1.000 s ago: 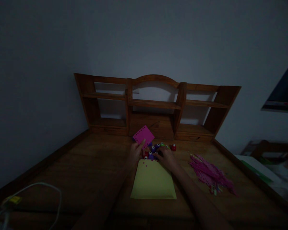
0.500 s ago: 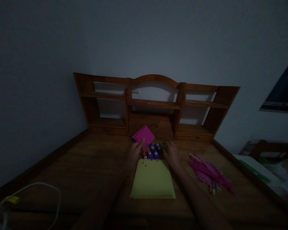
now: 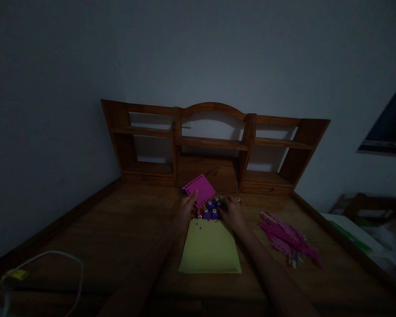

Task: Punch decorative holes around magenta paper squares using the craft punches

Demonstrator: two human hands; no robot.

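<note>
My left hand pinches a pink card with punched holes along its edges, thumb on its face, tilted up off the desk. Just right of it stands a cluster of small purple paper punches with round white tops; a red punch is partly hidden by the left hand. My right hand is at the cluster's right side, its fingers bent round a small dark thing that I cannot make out. Below both hands lies a yellow paper stack with several pink paper dots at its top edge.
A heap of pink strips lies to the right on the wooden desk. A wooden shelf unit stands at the back. A white cable curls at the lower left, beside a yellow item.
My right hand has shifted slightly left and closer to the punches; a red-and-white piece now shows behind it. The green thing at its fingers no longer shows. The pink card moved slightly right.
</note>
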